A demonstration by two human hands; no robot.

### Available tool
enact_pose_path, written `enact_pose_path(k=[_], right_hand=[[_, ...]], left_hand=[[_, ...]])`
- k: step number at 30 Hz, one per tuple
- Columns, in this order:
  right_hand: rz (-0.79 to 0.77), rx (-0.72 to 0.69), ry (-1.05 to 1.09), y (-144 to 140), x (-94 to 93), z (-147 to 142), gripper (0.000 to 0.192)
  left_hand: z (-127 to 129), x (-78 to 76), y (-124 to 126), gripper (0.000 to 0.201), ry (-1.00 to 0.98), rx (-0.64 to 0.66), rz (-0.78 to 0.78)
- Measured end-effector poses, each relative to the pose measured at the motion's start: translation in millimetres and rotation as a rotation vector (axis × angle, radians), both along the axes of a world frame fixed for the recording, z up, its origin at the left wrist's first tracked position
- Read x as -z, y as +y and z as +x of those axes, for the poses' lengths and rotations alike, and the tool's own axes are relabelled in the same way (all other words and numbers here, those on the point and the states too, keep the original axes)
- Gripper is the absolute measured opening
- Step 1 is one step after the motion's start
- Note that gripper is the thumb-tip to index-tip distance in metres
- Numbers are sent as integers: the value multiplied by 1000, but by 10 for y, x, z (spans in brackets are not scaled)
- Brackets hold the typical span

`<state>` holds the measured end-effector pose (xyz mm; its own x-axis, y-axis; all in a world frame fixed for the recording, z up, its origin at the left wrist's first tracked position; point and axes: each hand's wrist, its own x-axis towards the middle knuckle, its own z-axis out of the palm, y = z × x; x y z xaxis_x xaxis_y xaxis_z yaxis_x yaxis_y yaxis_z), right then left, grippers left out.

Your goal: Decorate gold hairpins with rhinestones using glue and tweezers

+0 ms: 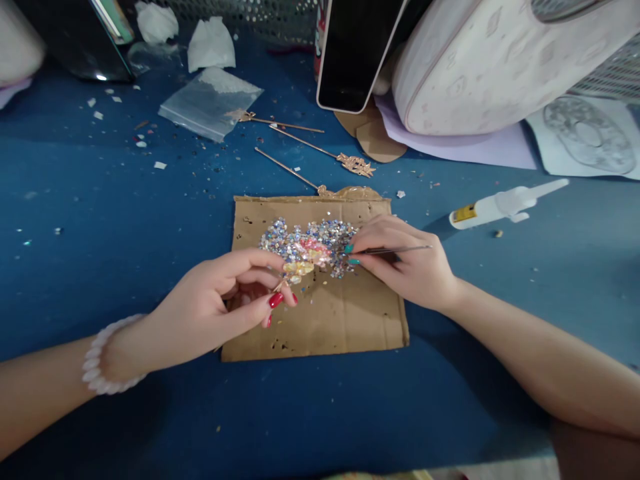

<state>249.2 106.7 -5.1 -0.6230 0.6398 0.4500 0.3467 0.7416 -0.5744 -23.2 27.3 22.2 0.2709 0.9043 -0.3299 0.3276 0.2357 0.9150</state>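
Observation:
My left hand (205, 303) is closed around a hairpin (299, 268) whose ornament carries pink and yellow stones. The ornament hovers over a pile of small glittery rhinestones (280, 233), mostly blue and silvery, on a cardboard sheet (320, 327). Between thumb and fingers, my right hand (410, 267) pinches slim metal tweezers (400, 249). The tips of the tweezers sit by the right part of the pile, close to the ornament, and cannot be made out clearly. Part of the hairpin is hidden by my left fingers.
Several gold hairpins (356, 165) lie behind the cardboard, near a plastic zip bag (210, 103). A white glue bottle (493, 207) rests at the right. Farther back are a phone (357, 57), a pale patterned bag (480, 67) and crumpled tissues (213, 43).

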Motion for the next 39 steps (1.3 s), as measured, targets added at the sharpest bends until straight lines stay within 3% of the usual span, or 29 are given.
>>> enact_pose_path(k=[23,29,34,39], right_hand=[[-1,-2,59,-25,3,3,12],[3,-78,167,-167,-146,-55,17],[-38,-201,177,-320,-315,-107,10],[17,-258,128,-349,-342,-135,9]], left_hand=[[21,-21,-7,25,-33,-10,-27],[58,-60,-31,25,-64,-7,-123],[65,30,-56,29,-175,42,-160],[98,-9,-66,30,-203,21,-216]])
